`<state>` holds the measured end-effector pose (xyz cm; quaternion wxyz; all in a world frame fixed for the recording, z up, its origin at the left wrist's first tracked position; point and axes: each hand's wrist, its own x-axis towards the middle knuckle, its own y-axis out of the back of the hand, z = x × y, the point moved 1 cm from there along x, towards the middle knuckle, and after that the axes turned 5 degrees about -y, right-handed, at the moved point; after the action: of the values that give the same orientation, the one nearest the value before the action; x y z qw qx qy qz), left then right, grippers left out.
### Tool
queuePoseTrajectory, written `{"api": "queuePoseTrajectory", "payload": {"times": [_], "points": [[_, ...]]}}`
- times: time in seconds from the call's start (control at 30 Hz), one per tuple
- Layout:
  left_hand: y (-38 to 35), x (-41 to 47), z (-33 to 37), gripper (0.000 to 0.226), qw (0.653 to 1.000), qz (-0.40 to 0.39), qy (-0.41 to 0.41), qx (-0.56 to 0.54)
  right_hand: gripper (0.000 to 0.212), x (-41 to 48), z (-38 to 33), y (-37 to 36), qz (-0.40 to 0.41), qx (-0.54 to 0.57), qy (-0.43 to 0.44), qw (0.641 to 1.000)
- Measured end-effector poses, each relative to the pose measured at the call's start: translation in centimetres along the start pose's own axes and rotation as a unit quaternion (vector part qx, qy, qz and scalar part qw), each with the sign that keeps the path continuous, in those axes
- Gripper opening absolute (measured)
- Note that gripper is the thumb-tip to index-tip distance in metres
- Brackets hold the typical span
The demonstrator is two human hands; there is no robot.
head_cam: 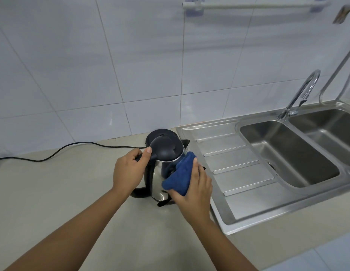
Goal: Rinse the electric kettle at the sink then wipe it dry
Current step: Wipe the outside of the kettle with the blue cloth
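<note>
Counter (53, 192): right hand (191, 190) wipes kettle (157, 180)

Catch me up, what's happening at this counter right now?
A person is drying a steel kettle on the counter beside the sink. The left hand grips the black handle and steadies the kettle, which looks tilted, while the right hand presses a blue cloth against its side. The lid is shut. The kettle's base with its cord sits behind it, by the wall.

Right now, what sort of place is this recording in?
Most likely a home kitchen: a double-bowl steel sink with faucet, tiled wall, and an electric kettle on the countertop.
</note>
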<state>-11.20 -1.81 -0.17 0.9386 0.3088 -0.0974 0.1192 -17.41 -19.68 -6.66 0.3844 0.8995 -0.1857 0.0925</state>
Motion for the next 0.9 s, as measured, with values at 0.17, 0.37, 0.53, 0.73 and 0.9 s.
{"api": "queuePoseTrajectory", "payload": {"times": [0.17,0.37,0.53,0.73,0.9], "points": [[0.1,0.1,0.0,0.067,1.000,-0.009,0.009,0.000,0.088,3.5,0.5,0.2,0.000,0.164,-0.037,0.986],[0.0,0.0,0.0,0.065,1.000,0.001,0.009,0.004,0.092,2.2,0.5,-1.1,0.004,0.322,-0.144,0.936],[-0.2,0.2,-0.3,0.068,1.000,0.000,0.005,0.005,0.079,1.4,-0.3,-1.5,0.057,0.235,-0.054,0.969],[-0.2,0.2,-0.5,0.063,1.000,0.004,0.010,0.000,0.045,3.3,0.5,-1.0,0.088,0.347,-0.160,0.920],[-0.5,0.2,-0.6,0.062,1.000,0.018,0.017,-0.001,0.071,0.1,-1.0,-2.5,0.091,0.279,-0.127,0.947]]}}
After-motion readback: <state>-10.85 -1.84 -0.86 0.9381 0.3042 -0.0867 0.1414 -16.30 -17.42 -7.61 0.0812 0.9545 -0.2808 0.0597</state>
